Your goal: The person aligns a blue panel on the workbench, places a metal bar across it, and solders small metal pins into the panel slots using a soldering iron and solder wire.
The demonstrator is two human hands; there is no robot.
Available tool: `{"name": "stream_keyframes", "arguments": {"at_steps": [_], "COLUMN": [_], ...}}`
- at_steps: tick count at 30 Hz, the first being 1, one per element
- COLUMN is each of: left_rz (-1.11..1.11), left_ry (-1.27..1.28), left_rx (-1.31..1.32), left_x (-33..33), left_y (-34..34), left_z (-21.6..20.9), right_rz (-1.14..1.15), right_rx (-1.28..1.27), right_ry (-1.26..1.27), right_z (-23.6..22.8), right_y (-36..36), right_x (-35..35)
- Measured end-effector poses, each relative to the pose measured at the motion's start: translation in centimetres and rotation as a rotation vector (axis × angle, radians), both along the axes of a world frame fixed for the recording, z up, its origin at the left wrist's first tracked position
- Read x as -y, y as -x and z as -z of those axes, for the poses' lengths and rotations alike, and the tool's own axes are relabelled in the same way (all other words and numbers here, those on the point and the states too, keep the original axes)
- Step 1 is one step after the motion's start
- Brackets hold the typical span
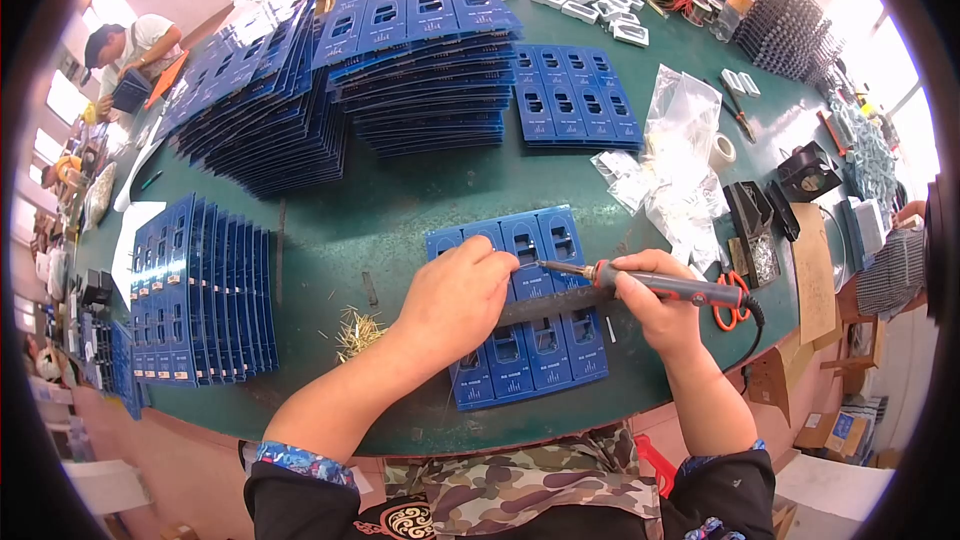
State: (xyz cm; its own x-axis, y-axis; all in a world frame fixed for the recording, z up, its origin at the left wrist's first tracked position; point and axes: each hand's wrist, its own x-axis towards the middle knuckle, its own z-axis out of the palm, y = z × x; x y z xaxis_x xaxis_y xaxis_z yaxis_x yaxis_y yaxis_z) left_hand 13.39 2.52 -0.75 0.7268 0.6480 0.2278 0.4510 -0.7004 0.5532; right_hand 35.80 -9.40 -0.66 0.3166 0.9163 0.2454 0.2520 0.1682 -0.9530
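A blue panel of circuit boards with rectangular cut-outs lies flat before me, a dark flat bar across its middle. My right hand is wrapped round the grey handle of a soldering iron, whose tip points left at the panel's upper half. Close to that tip, my left hand rests over the panel's left side with fingers pinched together; whatever they hold is too small or hidden to name. A small heap of thin gold-coloured pins lies left of my left forearm.
Tall stacks of blue panels stand at the back, with an upright row at left. Plastic bags, orange-handled scissors, a small fan and a bin of small parts lie right. Another person sits far left.
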Motion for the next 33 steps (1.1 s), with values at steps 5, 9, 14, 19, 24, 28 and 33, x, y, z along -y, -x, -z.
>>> {"name": "stream_keyframes", "arguments": {"at_steps": [5, 9, 14, 19, 24, 28, 33], "left_rz": [0.003, 0.004, 0.0, -0.006, -0.019, -0.037, -0.052], "left_ry": [0.002, -0.004, -0.012, 0.028, 0.0, -0.015, -0.017], "left_rx": [-0.029, -0.032, -0.033, -0.004, -0.008, -0.013, -0.037], "left_x": [0.0, 0.0, 0.0, -0.3, -1.1, -1.5, -1.4], "left_y": [-0.1, -0.1, -0.1, 0.0, -0.5, -0.9, -1.0], "left_z": [0.0, -0.1, -0.1, -0.1, -0.8, 0.1, 0.1], "right_rz": [-0.034, -0.032, -0.027, 0.051, 0.052, -0.006, -0.008], "right_rx": [0.111, 0.087, 0.12, -0.082, -0.094, -0.161, -0.096], "right_ry": [0.031, 0.003, 0.015, 0.059, 0.03, 0.043, 0.096], "right_z": [-0.3, -0.3, -0.2, 0.3, -0.2, 0.0, 0.0], "right_y": [-0.2, 0.0, -0.2, -0.4, -0.3, 0.0, -0.2], "right_x": [0.0, -0.1, -0.1, 0.3, -0.5, -1.0, -1.1]}}
